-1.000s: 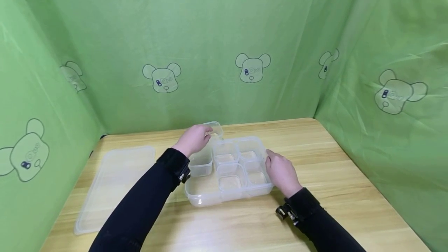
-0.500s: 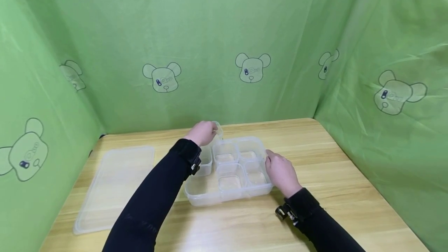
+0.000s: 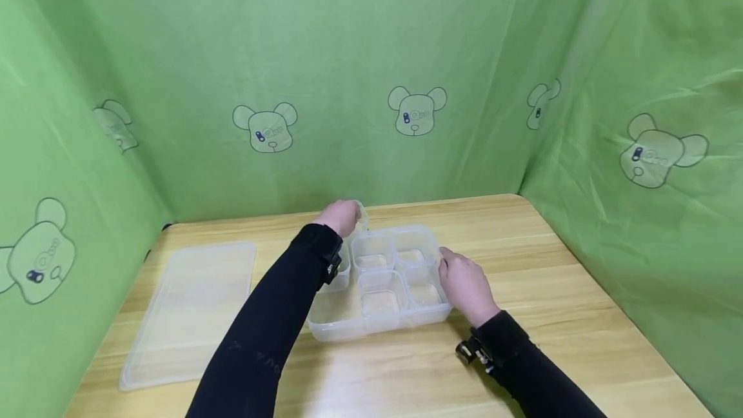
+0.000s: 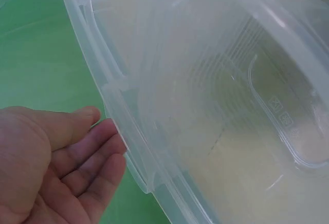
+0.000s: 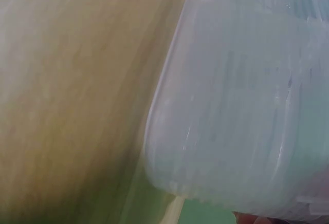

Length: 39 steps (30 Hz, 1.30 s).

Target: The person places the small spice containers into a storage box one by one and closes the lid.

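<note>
A large clear plastic box (image 3: 339, 330) stands on the wooden table with several small square containers (image 3: 380, 302) inside its right part. My right hand (image 3: 467, 286) grips the box's right wall at the rim; in the right wrist view, the box side fills much of the frame and only bits of fingers show. My left hand (image 3: 341, 217) is at the far left corner, by a clear container (image 3: 363, 217) partly behind it. In the left wrist view, its loosely bent fingers (image 4: 108, 175) touch the container's outer edge, thumb apart. Another clear container (image 3: 338, 281) shows under the left forearm.
A flat translucent lid (image 3: 191, 308) lies on the wooden table (image 3: 569, 289) to the left. Green curtains (image 3: 342, 50) with bear-head prints enclose the table at the back and sides.
My left hand has moved right and away from me, from above the left container to the far corner, covering more of the clear container there. The right hand has stayed on the box.
</note>
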Motion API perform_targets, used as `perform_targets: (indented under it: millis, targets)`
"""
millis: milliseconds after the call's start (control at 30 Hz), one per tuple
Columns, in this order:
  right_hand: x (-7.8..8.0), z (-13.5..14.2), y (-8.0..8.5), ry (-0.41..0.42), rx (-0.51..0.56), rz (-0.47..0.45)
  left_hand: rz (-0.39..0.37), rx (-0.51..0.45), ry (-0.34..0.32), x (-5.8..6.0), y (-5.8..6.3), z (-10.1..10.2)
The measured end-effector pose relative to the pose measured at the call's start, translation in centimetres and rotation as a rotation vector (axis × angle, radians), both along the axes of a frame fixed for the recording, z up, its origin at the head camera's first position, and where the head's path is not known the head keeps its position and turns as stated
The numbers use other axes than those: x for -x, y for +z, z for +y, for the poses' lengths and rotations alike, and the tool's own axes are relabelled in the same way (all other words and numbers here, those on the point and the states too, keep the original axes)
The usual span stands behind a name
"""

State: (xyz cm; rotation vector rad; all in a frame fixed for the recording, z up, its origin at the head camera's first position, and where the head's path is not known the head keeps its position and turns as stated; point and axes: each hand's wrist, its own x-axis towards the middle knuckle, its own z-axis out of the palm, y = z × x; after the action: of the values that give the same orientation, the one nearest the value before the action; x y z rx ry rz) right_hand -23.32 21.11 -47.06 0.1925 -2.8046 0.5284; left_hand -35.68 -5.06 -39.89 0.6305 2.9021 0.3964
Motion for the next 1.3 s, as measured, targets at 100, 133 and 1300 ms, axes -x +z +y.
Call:
perform_targets:
  millis: [100,133,1300]
  targets:
    - [0.1,-0.1,-0.1,-0.001,0.0,0.0,-0.016,0.042,-0.015,0.0,0.0,0.2]
    - [0.1,-0.1,-0.1,-0.002,0.0,-0.001,-0.016,0.051,-0.019,0.0,0.0,0.2]
    - [0.1,-0.1,0.0,-0.015,0.012,-0.002,0.196,-0.019,-0.039,0.2,-2.3,-1.1]
